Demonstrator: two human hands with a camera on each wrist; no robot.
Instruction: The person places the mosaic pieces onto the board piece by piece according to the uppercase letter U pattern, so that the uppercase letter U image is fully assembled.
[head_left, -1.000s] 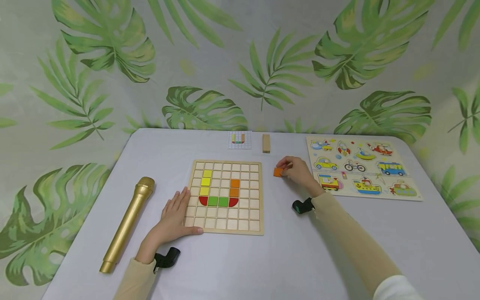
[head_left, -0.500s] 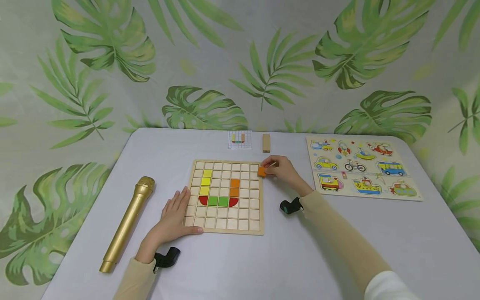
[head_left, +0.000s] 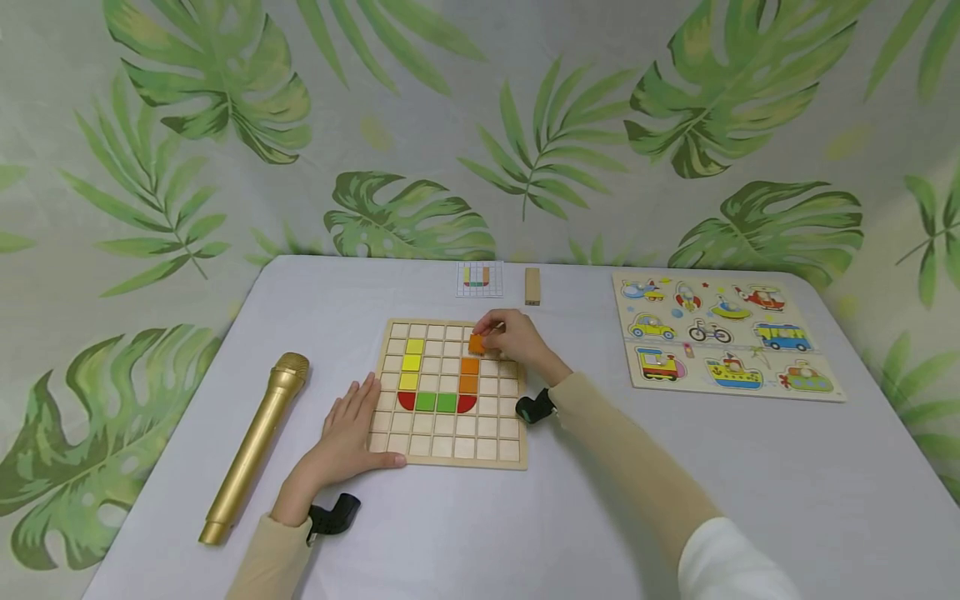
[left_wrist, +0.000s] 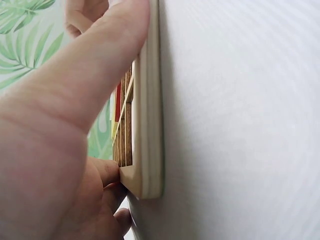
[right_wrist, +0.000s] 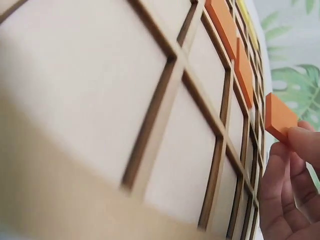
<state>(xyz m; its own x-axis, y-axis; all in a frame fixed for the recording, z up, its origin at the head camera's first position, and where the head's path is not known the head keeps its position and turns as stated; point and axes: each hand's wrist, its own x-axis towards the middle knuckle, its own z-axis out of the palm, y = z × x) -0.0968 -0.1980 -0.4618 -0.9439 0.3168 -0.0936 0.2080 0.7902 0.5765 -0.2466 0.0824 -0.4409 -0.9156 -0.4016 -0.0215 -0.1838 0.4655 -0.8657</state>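
My right hand (head_left: 516,337) pinches a square orange tile (head_left: 476,344) between thumb and fingertips. In the head view it hangs over the wooden grid board (head_left: 486,450), just beyond two orange tiles (head_left: 468,376) lying in a column. The right wrist view shows the held orange tile (right_wrist: 281,117) tilted and clear of the board's cells. Red corner tiles, two green tiles (head_left: 436,403) and a column of yellow tiles (head_left: 411,364) complete a U shape. My left hand (head_left: 341,442) rests along the board's left edge, fingers straight, its thumb at the near edge.
A small pattern card (head_left: 480,280) with a coloured U lies behind the board, beside a wooden block (head_left: 532,287). At the right is a vehicle puzzle board (head_left: 727,337). A gold microphone (head_left: 255,454) lies left of my left hand.
My right hand has carried the orange tile leftward, from the table right of the board to over its upper middle cells. The left hand and board have stayed put.
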